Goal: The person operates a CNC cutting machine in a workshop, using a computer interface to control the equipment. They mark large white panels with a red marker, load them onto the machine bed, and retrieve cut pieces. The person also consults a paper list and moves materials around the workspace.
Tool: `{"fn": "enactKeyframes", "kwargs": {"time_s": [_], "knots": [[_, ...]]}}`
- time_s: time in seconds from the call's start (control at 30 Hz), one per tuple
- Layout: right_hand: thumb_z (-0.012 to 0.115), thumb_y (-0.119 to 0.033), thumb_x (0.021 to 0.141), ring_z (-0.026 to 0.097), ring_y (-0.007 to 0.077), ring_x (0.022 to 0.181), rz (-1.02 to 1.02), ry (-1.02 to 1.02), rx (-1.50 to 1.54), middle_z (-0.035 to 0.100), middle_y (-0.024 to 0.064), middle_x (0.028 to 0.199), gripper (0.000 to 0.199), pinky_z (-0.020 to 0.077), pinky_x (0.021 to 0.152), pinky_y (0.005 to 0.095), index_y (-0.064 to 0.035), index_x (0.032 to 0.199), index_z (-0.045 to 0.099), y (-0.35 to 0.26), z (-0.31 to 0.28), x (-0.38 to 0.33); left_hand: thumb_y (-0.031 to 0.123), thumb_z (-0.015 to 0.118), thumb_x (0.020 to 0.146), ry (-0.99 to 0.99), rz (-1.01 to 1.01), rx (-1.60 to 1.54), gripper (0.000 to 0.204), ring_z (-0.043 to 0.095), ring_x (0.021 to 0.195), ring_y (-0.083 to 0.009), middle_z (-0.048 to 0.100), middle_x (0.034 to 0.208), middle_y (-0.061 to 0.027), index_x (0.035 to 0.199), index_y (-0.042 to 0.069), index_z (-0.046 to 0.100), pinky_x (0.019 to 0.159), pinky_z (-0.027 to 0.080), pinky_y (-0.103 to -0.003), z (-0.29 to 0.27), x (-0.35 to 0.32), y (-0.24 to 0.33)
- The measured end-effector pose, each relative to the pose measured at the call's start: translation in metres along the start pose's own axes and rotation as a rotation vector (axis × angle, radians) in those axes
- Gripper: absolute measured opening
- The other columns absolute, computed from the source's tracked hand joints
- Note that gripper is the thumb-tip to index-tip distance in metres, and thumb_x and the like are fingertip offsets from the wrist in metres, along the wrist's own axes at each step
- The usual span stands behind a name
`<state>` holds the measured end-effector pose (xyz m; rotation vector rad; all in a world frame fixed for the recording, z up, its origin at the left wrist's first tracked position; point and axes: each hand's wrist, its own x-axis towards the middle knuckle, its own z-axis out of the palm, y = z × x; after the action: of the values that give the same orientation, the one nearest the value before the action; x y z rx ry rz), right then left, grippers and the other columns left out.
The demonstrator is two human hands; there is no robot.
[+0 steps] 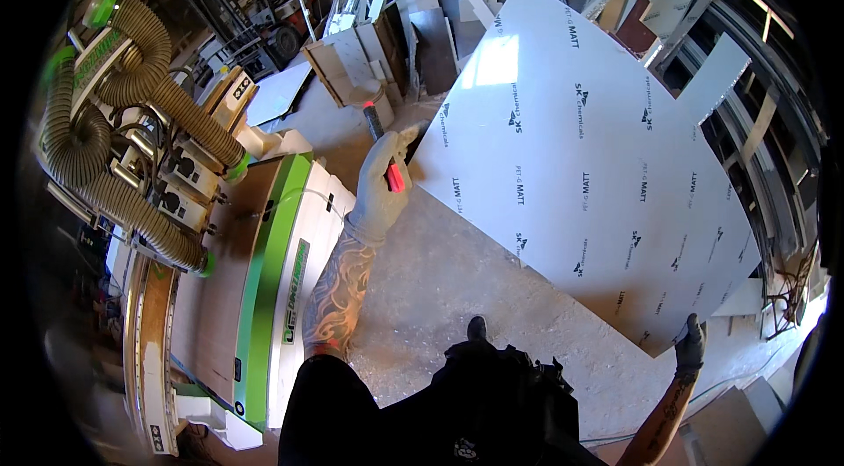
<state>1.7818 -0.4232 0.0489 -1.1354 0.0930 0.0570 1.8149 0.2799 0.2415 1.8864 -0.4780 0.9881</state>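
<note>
At lower right the right hand (690, 350) holds in its fingers a white board (563, 171) spanning the right half, while the left hand (376, 193), left of centre, grips a red-and-black tool (395, 177), with a forklift (261, 28) upper left.

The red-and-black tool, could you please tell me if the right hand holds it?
No, the red-and-black tool is in the left hand, while the right hand holds the white panel.

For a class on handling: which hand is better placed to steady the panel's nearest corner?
Probably the right hand: it is at the edge of the panel near that corner, while the left hand is farther away, holding a dark tool.
</note>
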Motion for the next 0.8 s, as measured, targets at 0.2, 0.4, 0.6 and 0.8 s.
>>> {"fn": "enactKeyframes", "kwargs": {"time_s": [0.2, 0.4, 0.6, 0.8], "knots": [[0.067, -0.024, 0.097, 0.06, 0.0267, 0.117, -0.011, -0.007, 0.022, 0.06, 0.0119, 0.131, 0.052, 0.0485, 0.1, 0.0433, -0.0042, 0.14, 0.047, 0.006, 0.009, 0.008, 0.002, 0.048, 0.102, -0.056, -0.417, -0.083, 0.032, 0.058, 0.116, -0.021, 0.06, 0.133, -0.0173, 0.134, -0.001, 0.053, 0.1, 0.045, -0.029, -0.009, 0.005, 0.024], [0.067, -0.025, 0.098, 0.055, 0.0254, 0.123, 0.083, -0.141, 0.016, 0.058, 0.0093, 0.134, 0.055, 0.0446, 0.105, 0.042, -0.006, 0.144, 0.044, 0.026, -0.012, 0.017, -0.007, 0.047, 0.099, -0.036, -0.13, 0.166, 0.036, 0.059, 0.121, -0.0224, 0.062, 0.132, -0.0156, 0.134, -0.005, 0.054, 0.107, 0.042, -0.032, -0.001, 0.0, 0.048], [0.068, -0.024, 0.097, 0.058, 0.0252, 0.118, 0.04, -0.127, 0.04, 0.061, 0.0097, 0.129, 0.05, 0.0464, 0.103, 0.0414, -0.0038, 0.138, 0.049, 0.038, 0.0, 0.02, -0.005, 0.046, 0.101, -0.043, -0.152, 0.122, 0.034, 0.058, 0.123, -0.0221, 0.061, 0.133, -0.0147, 0.134, -0.007, 0.053, 0.11, 0.041, -0.035, -0.006, 0.0, 0.064], [0.072, -0.027, 0.094, 0.06, 0.0247, 0.116, 0.014, -0.136, -0.026, 0.063, 0.0091, 0.126, 0.051, 0.0478, 0.099, 0.0402, -0.0014, 0.133, 0.053, 0.039, -0.011, 0.017, -0.006, 0.045, 0.099, 0.051, -0.19, 0.131, 0.028, 0.062, 0.116, -0.0258, 0.065, 0.124, -0.0172, 0.125, -0.008, 0.058, 0.103, 0.046, -0.034, 0.009, -0.009, 0.06]]}}
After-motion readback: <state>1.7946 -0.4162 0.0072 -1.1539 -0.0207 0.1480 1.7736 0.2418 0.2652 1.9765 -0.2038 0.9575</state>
